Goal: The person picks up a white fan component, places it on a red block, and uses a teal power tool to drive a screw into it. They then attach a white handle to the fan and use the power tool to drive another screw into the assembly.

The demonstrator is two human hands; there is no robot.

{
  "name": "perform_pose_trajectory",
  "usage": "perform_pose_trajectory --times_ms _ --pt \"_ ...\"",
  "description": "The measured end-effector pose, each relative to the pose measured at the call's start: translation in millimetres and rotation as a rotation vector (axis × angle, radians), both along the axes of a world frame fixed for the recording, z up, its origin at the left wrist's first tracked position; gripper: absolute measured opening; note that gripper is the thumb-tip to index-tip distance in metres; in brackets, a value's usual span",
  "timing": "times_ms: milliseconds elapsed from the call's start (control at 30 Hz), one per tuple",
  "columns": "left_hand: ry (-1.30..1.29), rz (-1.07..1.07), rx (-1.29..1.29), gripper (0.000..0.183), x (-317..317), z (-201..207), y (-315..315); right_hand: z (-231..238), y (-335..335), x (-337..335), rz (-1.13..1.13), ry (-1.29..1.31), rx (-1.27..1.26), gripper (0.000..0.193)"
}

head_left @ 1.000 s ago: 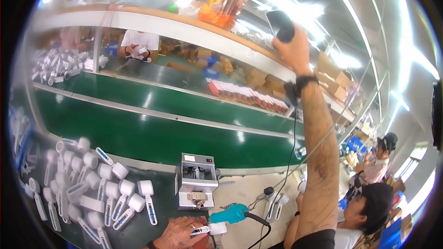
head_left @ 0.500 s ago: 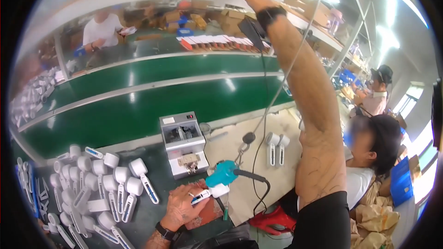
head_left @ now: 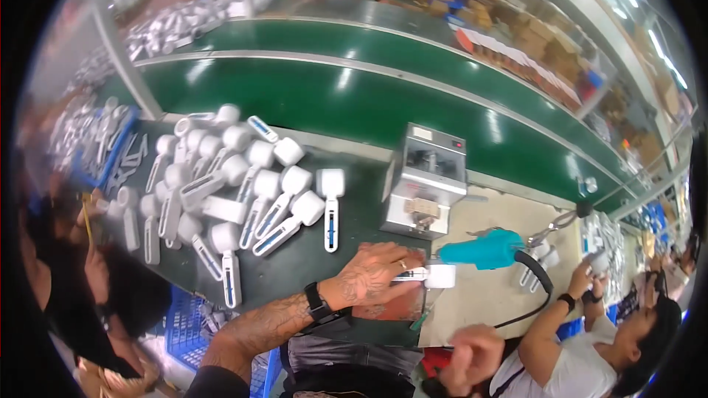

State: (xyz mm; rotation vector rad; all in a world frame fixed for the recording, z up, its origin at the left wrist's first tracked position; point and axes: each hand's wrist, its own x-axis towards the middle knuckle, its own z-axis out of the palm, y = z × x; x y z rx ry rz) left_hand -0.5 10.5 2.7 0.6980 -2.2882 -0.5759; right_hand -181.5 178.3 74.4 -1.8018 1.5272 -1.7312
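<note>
The blurred right hand (head_left: 472, 357) hangs at six o'clock, its grip impossible to tell, while the left hand (head_left: 372, 274) pinches a small white plastic handheld device (head_left: 431, 276) beneath the teal electric screwdriver (head_left: 483, 250), the grey metal machine (head_left: 428, 180) at twelve o'clock beyond

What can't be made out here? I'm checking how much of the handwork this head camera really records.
- Right hand: motion blur in the head view, so whether it is open or shut cannot be told.
- White part: the left hand grips it and its fingers cover most of it.
- Pile of parts at far left: smeared by the fisheye rim.
</note>
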Motion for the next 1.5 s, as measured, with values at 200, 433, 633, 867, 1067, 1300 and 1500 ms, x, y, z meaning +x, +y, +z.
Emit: perform_pose_trajectory --times_ms 200,433,633,867,1067,1300,1500 --pt "-0.027 0.026 -0.05 0.039 -4 5 8 -36 -44 10 -0.29 -0.115 0.04 0.078" --pt "0.039 0.158 -0.136 0.035 9 22 45 -48 -81 -37 -0.108 -0.144 0.31 0.057" --pt "0.031 0.252 0.336 0.027 22 35 88 -54 -80 -21 -0.127 -0.248 0.134 0.039" --pt "1.094 0.141 1.506 0.031 -5 11 132 -54 -34 2 0.167 -0.119 0.354 0.021" --pt "1.363 0.142 1.794 0.043 -19 19 144 -7 -42 30 0.221 0.342 0.356 0.055" --pt "1.539 0.129 1.917 0.045 -36 23 131 -11 -33 22 0.171 0.622 0.375 0.063" --pt "1.68 -0.022 1.888 0.039 -29 18 123 -33 -29 34 0.065 0.467 0.307 0.056"
